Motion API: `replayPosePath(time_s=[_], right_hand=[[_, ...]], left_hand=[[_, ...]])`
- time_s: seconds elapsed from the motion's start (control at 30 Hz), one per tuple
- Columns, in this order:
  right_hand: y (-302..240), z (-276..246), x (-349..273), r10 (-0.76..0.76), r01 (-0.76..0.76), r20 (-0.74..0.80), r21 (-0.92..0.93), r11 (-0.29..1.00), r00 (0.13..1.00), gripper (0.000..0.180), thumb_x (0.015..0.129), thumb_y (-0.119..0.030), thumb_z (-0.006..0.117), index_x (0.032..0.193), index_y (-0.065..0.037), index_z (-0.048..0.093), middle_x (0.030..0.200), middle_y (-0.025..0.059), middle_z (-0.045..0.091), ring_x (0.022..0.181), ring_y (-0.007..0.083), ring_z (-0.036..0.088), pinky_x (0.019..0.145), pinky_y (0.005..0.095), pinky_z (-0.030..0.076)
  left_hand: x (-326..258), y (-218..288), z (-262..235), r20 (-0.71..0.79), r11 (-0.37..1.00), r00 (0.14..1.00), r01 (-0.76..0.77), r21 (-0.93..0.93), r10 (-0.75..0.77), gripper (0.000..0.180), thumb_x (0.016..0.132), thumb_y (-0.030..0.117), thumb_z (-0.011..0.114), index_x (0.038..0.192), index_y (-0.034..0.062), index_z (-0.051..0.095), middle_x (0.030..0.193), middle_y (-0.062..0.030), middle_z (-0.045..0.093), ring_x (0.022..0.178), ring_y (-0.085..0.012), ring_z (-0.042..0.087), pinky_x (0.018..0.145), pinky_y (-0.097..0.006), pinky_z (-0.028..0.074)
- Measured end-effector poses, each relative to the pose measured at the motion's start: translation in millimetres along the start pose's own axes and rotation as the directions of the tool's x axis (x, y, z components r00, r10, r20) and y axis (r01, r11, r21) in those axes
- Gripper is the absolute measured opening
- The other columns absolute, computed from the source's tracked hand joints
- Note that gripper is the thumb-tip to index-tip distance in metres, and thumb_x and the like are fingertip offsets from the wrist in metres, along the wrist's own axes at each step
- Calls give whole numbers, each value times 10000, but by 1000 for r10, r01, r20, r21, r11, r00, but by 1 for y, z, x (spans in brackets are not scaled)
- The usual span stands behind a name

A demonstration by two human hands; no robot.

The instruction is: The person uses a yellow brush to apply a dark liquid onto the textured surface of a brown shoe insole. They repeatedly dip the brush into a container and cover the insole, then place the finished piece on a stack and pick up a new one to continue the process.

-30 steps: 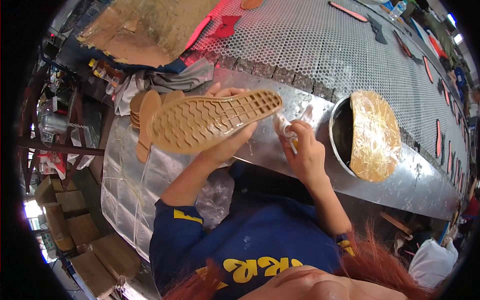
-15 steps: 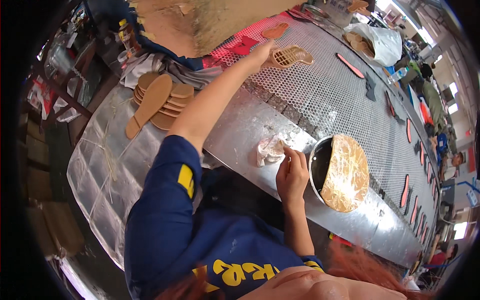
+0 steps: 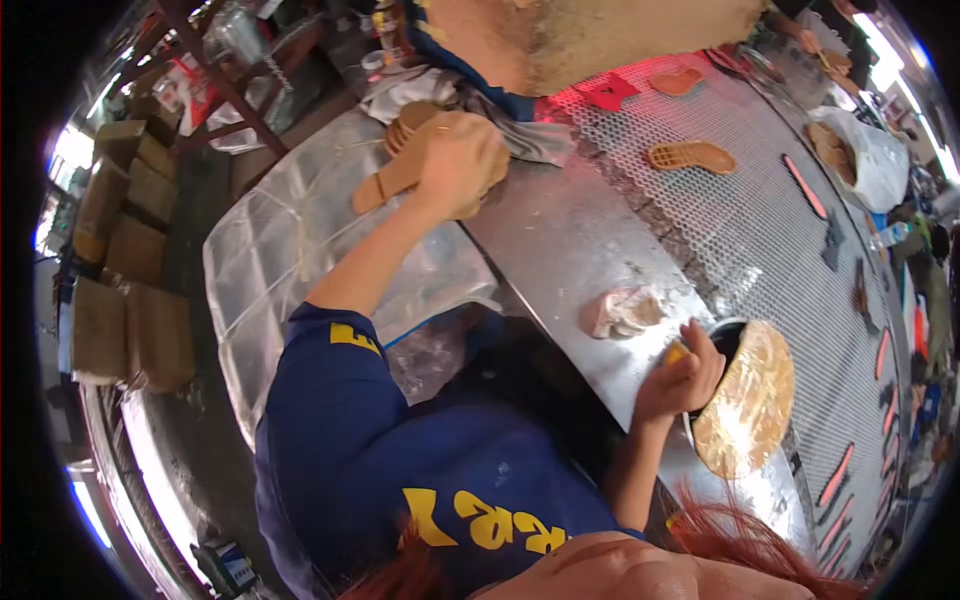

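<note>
My left hand [image 3: 462,165] is closed over the stack of tan shoe soles [image 3: 412,118] at the left, its fingers curled at the top sole [image 3: 385,188]. The hand hides part of the stack. My right hand [image 3: 682,378] is beside the round pot [image 3: 722,335], fingers bent round a small yellow-orange thing [image 3: 676,353], mostly hidden. A brown plastic-wrapped lid [image 3: 750,400] half covers the pot. A crumpled whitish cloth [image 3: 625,312] lies on the metal ledge near that hand. One tan sole with a gridded face [image 3: 692,156] lies on the perforated conveyor.
The plastic-covered surface [image 3: 270,240] carries the stack. Red-topped dark strips [image 3: 835,475] lie along the white mesh conveyor [image 3: 740,220]. A big cardboard-coloured hood [image 3: 620,45] stands over its far end, with a red piece [image 3: 608,92] near it. Cartons [image 3: 130,330] are stacked at the left.
My left hand has let go of the gridded sole on the conveyor and moved back left to the stack. My right hand has moved from the cloth to the pot. The view has turned left.
</note>
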State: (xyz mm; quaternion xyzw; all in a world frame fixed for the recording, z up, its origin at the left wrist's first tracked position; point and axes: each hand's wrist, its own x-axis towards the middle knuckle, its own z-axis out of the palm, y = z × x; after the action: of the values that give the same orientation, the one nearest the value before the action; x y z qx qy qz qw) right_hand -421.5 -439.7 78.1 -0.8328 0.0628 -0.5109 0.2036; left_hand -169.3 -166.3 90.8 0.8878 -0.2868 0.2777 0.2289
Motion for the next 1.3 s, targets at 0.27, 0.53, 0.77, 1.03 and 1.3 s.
replayPosePath(time_s=[0.27, 0.53, 0.77, 1.03, 1.3], right_hand=[[11, -8, 3, 405, -374, -24, 335, 865, 914, 439, 1045, -276, 322, 1250, 44, 543, 823, 120, 688, 655, 142, 603, 636, 261, 482], [40, -61, 15, 550, -541, -95, 102, 835, 830, 285, 1021, -195, 438, 1198, -40, 600, 800, 64, 700, 676, 111, 611, 644, 258, 483], [56, -68, -5, 444, -426, 90, -170, 889, 891, 209, 935, -210, 586, 1058, -71, 681, 865, 117, 683, 739, 257, 661, 666, 337, 507], [51, -68, -4, 517, -451, 282, -267, 852, 808, 159, 892, -186, 631, 978, -61, 679, 872, 127, 665, 780, 302, 646, 697, 370, 504], [46, -84, -11, 707, -740, 223, 134, 659, 671, 157, 946, -126, 571, 1022, -19, 659, 910, 82, 683, 700, 159, 623, 637, 265, 487]], left_hand=[[-79, -148, -61, 396, 993, 911, 119, 17, -116, 818, 648, 132, 781, 1378, 38, 423, 1377, -191, 463, 1297, -305, 441, 1055, -393, 383], [-56, -93, -56, 115, 759, 955, 287, -584, -272, 673, 791, 93, 690, 1383, 17, 380, 1328, -186, 501, 1131, -282, 566, 969, -408, 469], [-17, 145, -16, 675, -393, 713, 685, -613, 189, 633, 910, 376, 475, 1387, -19, 345, 1306, -224, 504, 995, -279, 611, 797, -389, 552], [-43, 194, 73, 668, -625, 482, 780, -33, 566, 661, 919, 341, 552, 1441, 25, 298, 1399, -193, 433, 1098, -283, 576, 872, -434, 537], [-51, 190, 71, 583, -554, 491, 829, -82, 647, 780, 884, 324, 621, 1487, 70, 196, 1482, -155, 327, 1262, -323, 470, 986, -535, 454]])
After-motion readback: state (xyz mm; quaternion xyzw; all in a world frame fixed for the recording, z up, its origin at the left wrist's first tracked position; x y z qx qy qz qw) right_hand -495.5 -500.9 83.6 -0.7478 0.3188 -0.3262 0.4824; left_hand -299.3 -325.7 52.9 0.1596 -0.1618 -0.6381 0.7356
